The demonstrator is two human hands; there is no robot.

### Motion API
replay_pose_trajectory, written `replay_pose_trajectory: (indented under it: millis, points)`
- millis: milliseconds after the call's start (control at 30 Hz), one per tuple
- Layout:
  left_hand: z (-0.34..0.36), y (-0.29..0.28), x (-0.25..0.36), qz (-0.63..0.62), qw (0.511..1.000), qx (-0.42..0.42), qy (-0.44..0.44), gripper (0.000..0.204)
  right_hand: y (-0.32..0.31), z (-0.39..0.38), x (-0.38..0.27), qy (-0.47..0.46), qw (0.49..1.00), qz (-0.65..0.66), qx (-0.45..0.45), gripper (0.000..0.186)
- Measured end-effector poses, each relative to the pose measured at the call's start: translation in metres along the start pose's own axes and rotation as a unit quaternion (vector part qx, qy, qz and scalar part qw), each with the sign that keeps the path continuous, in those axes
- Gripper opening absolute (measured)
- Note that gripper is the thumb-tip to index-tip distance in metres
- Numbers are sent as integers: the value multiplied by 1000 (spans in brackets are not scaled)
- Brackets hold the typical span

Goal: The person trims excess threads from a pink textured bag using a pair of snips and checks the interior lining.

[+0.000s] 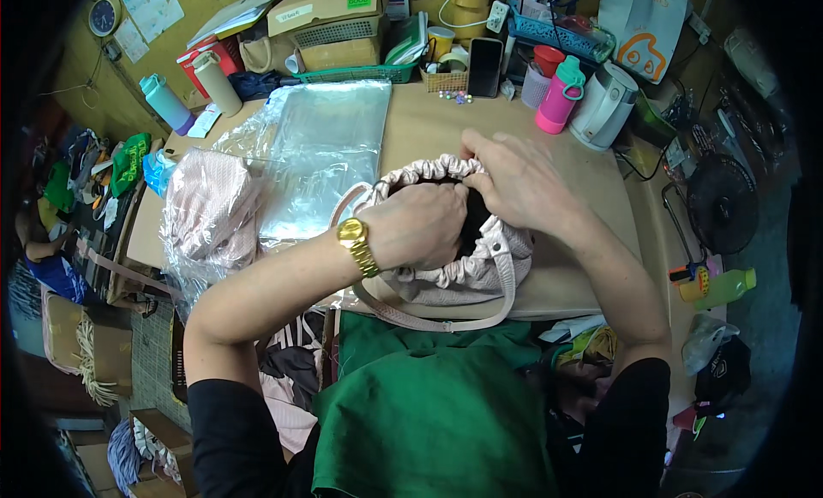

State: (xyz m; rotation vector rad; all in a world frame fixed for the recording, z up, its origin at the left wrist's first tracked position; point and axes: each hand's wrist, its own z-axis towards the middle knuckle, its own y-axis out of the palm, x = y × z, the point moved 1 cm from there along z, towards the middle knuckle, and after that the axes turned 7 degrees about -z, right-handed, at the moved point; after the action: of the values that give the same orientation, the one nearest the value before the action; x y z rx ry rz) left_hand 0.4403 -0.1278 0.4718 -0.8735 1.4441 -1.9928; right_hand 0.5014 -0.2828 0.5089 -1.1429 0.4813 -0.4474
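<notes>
A pale pink handbag (454, 288) with a gathered, ruffled rim and a dark lining lies at the table's near edge, its opening facing up. Its strap (480, 322) loops over the front edge. My left hand (420, 224), a gold watch on the wrist, reaches over the opening with fingers curled down into it; the fingertips and anything in them are hidden. At the far right of the rim, my right hand (523, 181) is closed with thumb and fingers on the gathered fabric. The two hands nearly meet over the bag's mouth.
A stack of clear plastic bags (330, 147) lies left of the handbag, beside a plastic-wrapped pink bag (210, 207). Along the back stand a phone (485, 67), a pink bottle (559, 95), an electric kettle (603, 108) and cardboard boxes (330, 18). A black fan (720, 202) stands right.
</notes>
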Motion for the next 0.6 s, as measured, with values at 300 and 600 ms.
replay_pose_trajectory:
  millis: [300,600]
  points:
    - [15,55,-3,34,916,-399,-33,27,5,-13,-5,-40,987,155,-3,21]
    - [22,21,10,17,935,-352,-22,24,-14,-66,-44,-12,992,118,-42,33]
